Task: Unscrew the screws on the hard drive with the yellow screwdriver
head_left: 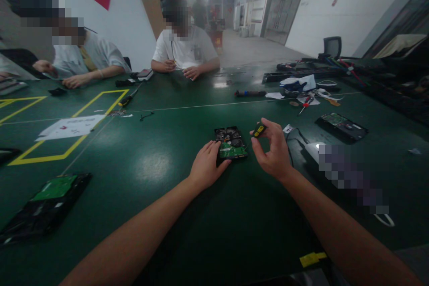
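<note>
A small hard drive (pixel 230 142) with a green circuit board lies on the dark green table (pixel 161 178) straight ahead. My left hand (pixel 208 165) rests against the drive's left edge, fingers closed on its side. My right hand (pixel 273 149) hovers just right of the drive, fingers curled around a black and yellow screwdriver handle (pixel 259 130) that points toward the drive.
Another hard drive (pixel 343 126) lies at the right, and a third one (pixel 47 203) at the near left. Tools and papers (pixel 303 91) are scattered at the far right. Yellow tape (pixel 72 129) frames a paper sheet. Two people sit across the table at the far left.
</note>
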`<state>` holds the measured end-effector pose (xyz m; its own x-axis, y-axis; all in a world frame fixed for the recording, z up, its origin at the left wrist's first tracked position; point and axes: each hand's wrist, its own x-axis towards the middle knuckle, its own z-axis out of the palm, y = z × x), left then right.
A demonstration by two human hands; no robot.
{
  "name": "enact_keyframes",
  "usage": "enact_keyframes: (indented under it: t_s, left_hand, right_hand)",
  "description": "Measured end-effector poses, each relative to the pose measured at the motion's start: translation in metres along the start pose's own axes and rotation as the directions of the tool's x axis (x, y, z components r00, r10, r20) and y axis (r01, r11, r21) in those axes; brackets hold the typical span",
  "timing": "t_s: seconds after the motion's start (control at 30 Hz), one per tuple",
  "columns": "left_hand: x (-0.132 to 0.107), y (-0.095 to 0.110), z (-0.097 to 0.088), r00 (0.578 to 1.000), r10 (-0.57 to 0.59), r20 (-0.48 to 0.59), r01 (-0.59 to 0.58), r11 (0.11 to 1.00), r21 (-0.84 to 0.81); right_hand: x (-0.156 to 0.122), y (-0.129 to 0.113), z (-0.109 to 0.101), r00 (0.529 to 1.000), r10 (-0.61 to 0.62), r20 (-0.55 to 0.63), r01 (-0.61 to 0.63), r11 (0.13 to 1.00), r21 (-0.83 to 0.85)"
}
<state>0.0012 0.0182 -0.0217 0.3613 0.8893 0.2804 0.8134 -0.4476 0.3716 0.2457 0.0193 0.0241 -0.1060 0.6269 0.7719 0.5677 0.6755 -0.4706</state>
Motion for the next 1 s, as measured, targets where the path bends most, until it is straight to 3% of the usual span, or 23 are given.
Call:
enact_keyframes:
  t_s: [0.1,0.3,0.6,0.83,1.0]
  left_hand:
    - [0.0001,0.0004,-0.0002,1.000,-0.005,0.006,0.005,1.000,-0.003]
    - [0.0006,-0.0005,0.0015,1.000,-0.017,0.007,0.017,1.000,-0.001]
    - [0.0001,-0.0018,0.0026,1.000,-0.010,0.005,0.010,1.000,0.005]
    - [0.0005,-0.0011,0.0018,1.000,-0.014,0.009,0.014,1.000,0.007]
    - [-0.0001,-0.0022,0.0024,1.000,0.009,-0.007,-0.009,1.000,-0.007]
  right_hand:
    - [-0.0017,0.0026,0.0015,1.000,0.030,0.008,-0.030,0.999,0.045]
    - [-0.0016,0.0038,-0.0016,0.997,-0.006,-0.073,-0.001,0.996,-0.093]
    - [0.0004,-0.0022,-0.0002,0.999,0.022,0.025,-0.023,0.998,0.056]
    - [0.0002,0.0010,-0.0029,1.000,-0.007,-0.025,0.006,0.998,-0.063]
    - [0.0008,-0.0031,-0.0048,1.000,0.006,0.016,-0.005,0.996,-0.086]
